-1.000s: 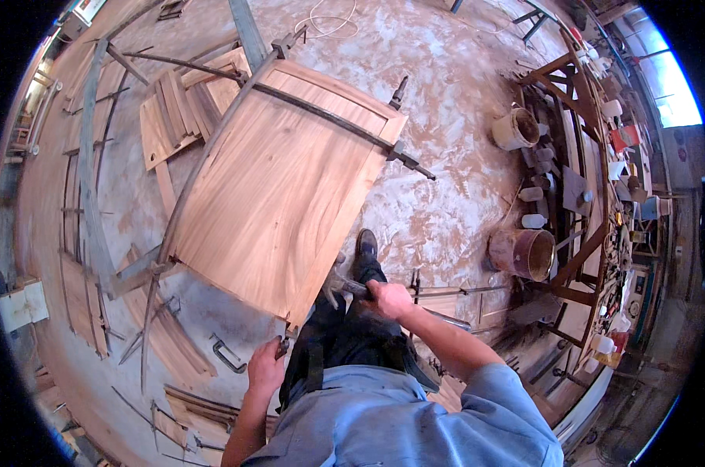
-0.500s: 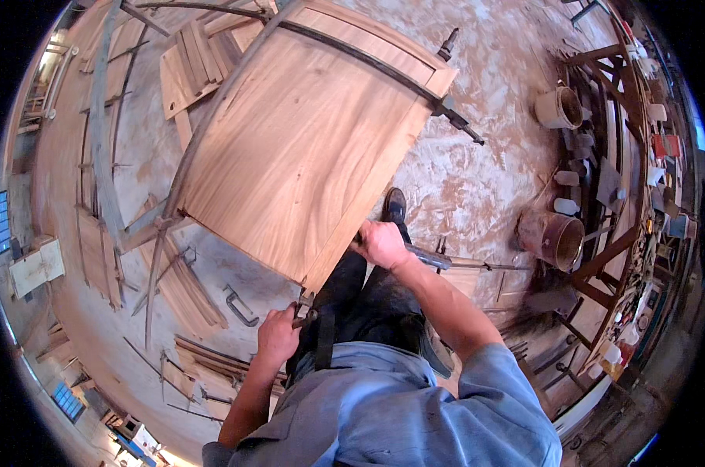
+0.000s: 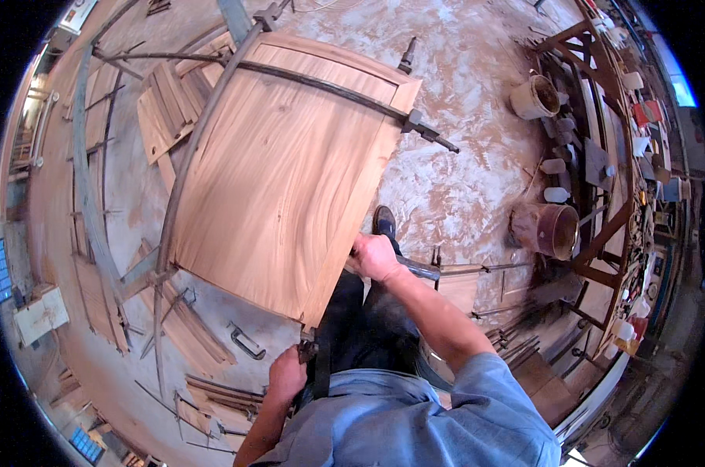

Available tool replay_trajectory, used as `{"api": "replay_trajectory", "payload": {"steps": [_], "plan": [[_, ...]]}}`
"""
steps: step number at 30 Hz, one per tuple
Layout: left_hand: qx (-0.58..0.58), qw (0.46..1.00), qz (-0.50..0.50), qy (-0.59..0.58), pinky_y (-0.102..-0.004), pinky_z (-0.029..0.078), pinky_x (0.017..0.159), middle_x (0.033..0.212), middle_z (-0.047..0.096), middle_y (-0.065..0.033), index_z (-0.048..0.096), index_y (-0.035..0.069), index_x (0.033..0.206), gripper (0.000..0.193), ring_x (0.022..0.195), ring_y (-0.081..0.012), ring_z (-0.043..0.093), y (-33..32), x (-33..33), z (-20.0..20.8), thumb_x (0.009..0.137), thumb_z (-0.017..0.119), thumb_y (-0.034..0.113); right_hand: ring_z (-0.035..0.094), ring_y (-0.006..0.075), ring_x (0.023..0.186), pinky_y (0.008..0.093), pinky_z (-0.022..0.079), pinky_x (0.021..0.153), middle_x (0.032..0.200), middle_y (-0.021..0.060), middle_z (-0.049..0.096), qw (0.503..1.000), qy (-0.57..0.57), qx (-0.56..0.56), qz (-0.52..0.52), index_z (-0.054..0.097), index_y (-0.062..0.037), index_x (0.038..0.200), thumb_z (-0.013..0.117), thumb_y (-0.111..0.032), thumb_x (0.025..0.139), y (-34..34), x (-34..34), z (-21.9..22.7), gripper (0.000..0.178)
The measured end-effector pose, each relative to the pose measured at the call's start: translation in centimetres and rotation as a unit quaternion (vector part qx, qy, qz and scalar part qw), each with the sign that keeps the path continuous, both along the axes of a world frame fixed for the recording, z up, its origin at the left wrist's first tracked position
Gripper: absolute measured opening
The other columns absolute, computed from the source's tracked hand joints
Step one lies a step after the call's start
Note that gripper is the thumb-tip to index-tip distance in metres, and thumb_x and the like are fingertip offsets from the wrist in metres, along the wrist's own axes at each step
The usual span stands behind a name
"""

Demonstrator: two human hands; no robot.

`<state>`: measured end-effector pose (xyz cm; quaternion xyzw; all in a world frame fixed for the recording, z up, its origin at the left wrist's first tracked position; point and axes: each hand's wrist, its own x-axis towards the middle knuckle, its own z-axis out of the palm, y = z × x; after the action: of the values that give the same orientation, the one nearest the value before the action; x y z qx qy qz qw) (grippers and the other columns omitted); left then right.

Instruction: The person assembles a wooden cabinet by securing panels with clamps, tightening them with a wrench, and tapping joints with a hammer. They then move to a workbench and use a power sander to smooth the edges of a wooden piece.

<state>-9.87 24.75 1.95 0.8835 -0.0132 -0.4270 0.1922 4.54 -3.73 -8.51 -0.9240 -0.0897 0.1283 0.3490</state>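
A pale wooden door panel [image 3: 282,179] with a framed far end lies in front of me. A long dark bar clamp [image 3: 321,84] crosses its far part, and a metal bar [image 3: 195,148] runs along its left side. My left hand [image 3: 288,373] is closed around a dark metal clamp end [image 3: 307,350] at the panel's near corner. At the right edge of the panel, my right hand [image 3: 376,257] is closed, its fingers curled against the edge. Something dark shows at those fingertips, mostly hidden by the hand.
A C-clamp [image 3: 247,342] lies on the floor left of my left hand. Wooden boards [image 3: 185,323] and more clamps lie at the left. Two buckets [image 3: 535,97] [image 3: 551,229] stand at the right, beside a wooden rack [image 3: 605,257] with bottles and tools. My shoe [image 3: 384,221] is beside the panel.
The whole view has shifted, so the panel appears farther left. My left hand sits slightly lower in the picture, still at the near corner; my right hand stays at the panel's right edge.
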Motion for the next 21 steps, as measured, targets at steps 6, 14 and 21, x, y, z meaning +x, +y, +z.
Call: {"api": "replay_trajectory", "payload": {"steps": [6, 14, 21], "plan": [[-0.042, 0.999, -0.005, 0.000, -0.0490, 0.048, 0.081, 0.099, 0.062, -0.0260, 0.053, -0.003, 0.106, 0.034, 0.092, -0.0428, 0.060, -0.5, -1.4, -1.9, 0.078, 0.061, 0.014, 0.064, 0.0342, 0.069, 0.0452, 0.051, 0.059, 0.077, 0.0149, 0.064, 0.999, 0.000, -0.021, 0.050, 0.057, -0.0079, 0.094, 0.064, -0.034, 0.081, 0.2, -1.6, -0.3, 0.030], [-0.033, 0.999, -0.023, -0.013, -0.0495, 0.048, 0.081, 0.097, 0.062, -0.0261, 0.052, -0.003, 0.106, 0.034, 0.092, -0.0426, 0.060, -0.9, -2.6, -2.4, 0.078, 0.062, 0.015, 0.063, 0.0354, 0.068, 0.0465, 0.051, 0.058, 0.074, 0.0136, 0.063, 0.999, 0.002, -0.042, -0.004, 0.056, -0.0099, 0.093, 0.064, -0.035, 0.081, -0.4, -1.0, -1.2, 0.029], [-0.005, 1.000, -0.014, 0.021, -0.0477, 0.050, 0.079, 0.092, 0.063, -0.0248, 0.054, -0.002, 0.101, 0.030, 0.087, -0.0410, 0.062, -0.8, -1.5, -2.0, 0.078, 0.063, 0.016, 0.063, 0.0336, 0.064, 0.0450, 0.050, 0.052, 0.069, 0.0127, 0.062, 0.988, -0.059, -0.011, 0.139, 0.056, -0.0098, 0.092, 0.062, -0.032, 0.081, -0.3, -2.3, -1.4, 0.026]]}}
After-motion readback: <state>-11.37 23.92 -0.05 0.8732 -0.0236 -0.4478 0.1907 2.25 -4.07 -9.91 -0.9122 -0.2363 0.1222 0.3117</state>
